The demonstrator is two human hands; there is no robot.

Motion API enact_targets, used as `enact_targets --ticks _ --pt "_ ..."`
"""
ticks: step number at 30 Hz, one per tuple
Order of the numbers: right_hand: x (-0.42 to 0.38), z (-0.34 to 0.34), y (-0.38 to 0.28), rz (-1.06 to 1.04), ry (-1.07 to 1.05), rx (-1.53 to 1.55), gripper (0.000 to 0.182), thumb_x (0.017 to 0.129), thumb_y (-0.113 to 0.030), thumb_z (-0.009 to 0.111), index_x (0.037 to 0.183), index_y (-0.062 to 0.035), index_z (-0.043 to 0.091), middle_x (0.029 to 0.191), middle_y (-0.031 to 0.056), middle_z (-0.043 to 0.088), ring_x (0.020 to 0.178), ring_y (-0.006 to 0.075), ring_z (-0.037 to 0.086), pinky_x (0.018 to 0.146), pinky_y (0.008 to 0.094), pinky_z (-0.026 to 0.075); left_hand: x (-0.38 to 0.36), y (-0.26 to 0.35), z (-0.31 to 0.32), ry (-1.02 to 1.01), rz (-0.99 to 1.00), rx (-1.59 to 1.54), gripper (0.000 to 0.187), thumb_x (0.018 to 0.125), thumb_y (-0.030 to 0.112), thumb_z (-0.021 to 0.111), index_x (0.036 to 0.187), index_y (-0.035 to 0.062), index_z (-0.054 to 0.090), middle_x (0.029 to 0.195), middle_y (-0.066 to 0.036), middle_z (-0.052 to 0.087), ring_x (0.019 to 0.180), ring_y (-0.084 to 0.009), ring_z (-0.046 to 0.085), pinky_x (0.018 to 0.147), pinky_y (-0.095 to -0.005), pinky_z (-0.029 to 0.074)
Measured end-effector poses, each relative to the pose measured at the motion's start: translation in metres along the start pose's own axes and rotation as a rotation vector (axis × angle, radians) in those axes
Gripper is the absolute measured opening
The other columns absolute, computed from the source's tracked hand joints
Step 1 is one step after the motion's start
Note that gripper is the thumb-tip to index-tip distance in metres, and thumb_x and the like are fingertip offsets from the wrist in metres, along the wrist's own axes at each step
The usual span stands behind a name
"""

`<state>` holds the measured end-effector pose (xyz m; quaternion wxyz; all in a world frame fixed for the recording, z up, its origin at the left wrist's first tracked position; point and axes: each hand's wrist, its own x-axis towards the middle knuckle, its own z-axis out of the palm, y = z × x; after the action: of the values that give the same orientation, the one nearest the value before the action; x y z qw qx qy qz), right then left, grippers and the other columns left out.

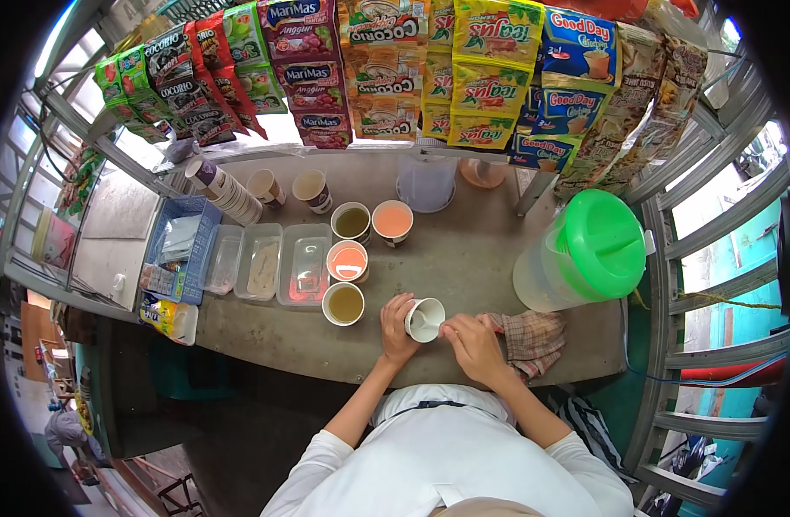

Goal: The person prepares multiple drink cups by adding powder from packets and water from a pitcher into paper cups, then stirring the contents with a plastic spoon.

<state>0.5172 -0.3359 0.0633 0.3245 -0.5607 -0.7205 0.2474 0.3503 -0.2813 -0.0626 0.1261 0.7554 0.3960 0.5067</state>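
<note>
Near the front edge of the counter, my left hand [398, 329] is wrapped round the left side of a white paper cup [425, 320]. Inside the cup is something pale; its nature is unclear. My right hand [473, 345] is at the cup's right rim with its fingers pinched together; what they hold, if anything, is too small to name. Left of the cup stand two cups of brownish-green drink [343, 304] and two of orange drink [392, 221]. A checked cloth [533, 343] lies just right of my right hand.
A clear jug with a green lid [597, 246] stands at the right. Three plastic containers [305, 264], a blue basket [175, 246] and stacked cups [227, 194] are at the left. Drink sachets [384, 69] hang along the top. A clear tub [425, 183] stands at the back.
</note>
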Motion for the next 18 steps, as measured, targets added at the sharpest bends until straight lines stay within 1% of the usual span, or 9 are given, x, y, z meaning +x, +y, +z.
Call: enact_targets --ticks 2,5,8,11,14,17,18 --pt "0.0007 0.0017 0.0009 0.0 0.073 -0.038 0.018 0.096 -0.018 0.049 0.087 -0.0066 0.06 0.084 0.0067 0.061 0.077 0.0249 0.055 0.075 0.0374 0.032 0.0009 0.0004 -0.0001 -0.001 -0.006 -0.001 0.071 0.062 0.015 0.084 0.121 0.0059 0.046 0.119 -0.017 0.058 0.109 -0.0367 0.057 0.093 -0.0454 0.043" --pt "0.0001 -0.0009 0.0021 -0.004 -0.037 0.008 0.018 0.096 -0.018 0.049 0.087 -0.0066 0.06 0.084 0.0063 0.061 0.078 0.0242 0.056 0.075 0.0377 0.032 0.0007 0.0013 -0.0003 -0.002 -0.015 -0.009 0.071 0.061 0.014 0.084 0.121 0.0062 0.046 0.119 -0.017 0.058 0.109 -0.0365 0.057 0.093 -0.0449 0.042" --pt "0.0025 0.0009 0.001 -0.027 0.06 -0.089 0.018 0.096 -0.017 0.048 0.086 -0.0068 0.059 0.084 0.0062 0.061 0.079 0.0234 0.056 0.075 0.038 0.032 0.0011 0.0005 0.0006 -0.005 -0.016 0.006 0.071 0.062 0.015 0.085 0.121 0.0062 0.046 0.119 -0.017 0.058 0.108 -0.0363 0.057 0.093 -0.0447 0.042" --pt "0.0034 -0.0006 0.0011 -0.039 -0.014 -0.036 0.017 0.095 -0.016 0.048 0.086 -0.007 0.059 0.083 0.0057 0.061 0.079 0.0232 0.056 0.076 0.0386 0.032 0.0016 0.0018 -0.0002 -0.011 -0.02 0.015 0.071 0.062 0.014 0.085 0.121 0.0062 0.046 0.119 -0.017 0.058 0.108 -0.0362 0.057 0.093 -0.0447 0.042" --pt "0.0054 -0.0007 0.0023 -0.05 0.029 -0.116 0.017 0.095 -0.016 0.048 0.085 -0.0073 0.058 0.083 0.0055 0.061 0.08 0.0229 0.056 0.076 0.0389 0.032 0.0026 0.0018 0.0 -0.009 -0.022 0.006 0.07 0.062 0.015 0.085 0.12 0.0061 0.047 0.118 -0.017 0.058 0.108 -0.0361 0.057 0.093 -0.0446 0.042" --pt "0.0052 -0.0004 0.0041 -0.041 -0.018 -0.028 0.017 0.095 -0.017 0.048 0.085 -0.0078 0.058 0.083 0.0048 0.061 0.081 0.0223 0.056 0.076 0.039 0.032 0.0026 0.0022 -0.0007 -0.013 -0.023 0.003 0.07 0.062 0.016 0.085 0.12 0.006 0.047 0.118 -0.017 0.058 0.108 -0.0361 0.057 0.093 -0.0446 0.042" --pt "0.0056 -0.0003 0.0042 -0.05 -0.011 -0.068 0.017 0.095 -0.017 0.048 0.084 -0.0079 0.058 0.083 0.0047 0.061 0.081 0.0221 0.057 0.076 0.0389 0.032 0.0015 0.0004 0.0007 -0.006 -0.021 0.001 0.07 0.062 0.016 0.085 0.12 0.006 0.047 0.118 -0.017 0.058 0.107 -0.036 0.057 0.093 -0.0446 0.042"
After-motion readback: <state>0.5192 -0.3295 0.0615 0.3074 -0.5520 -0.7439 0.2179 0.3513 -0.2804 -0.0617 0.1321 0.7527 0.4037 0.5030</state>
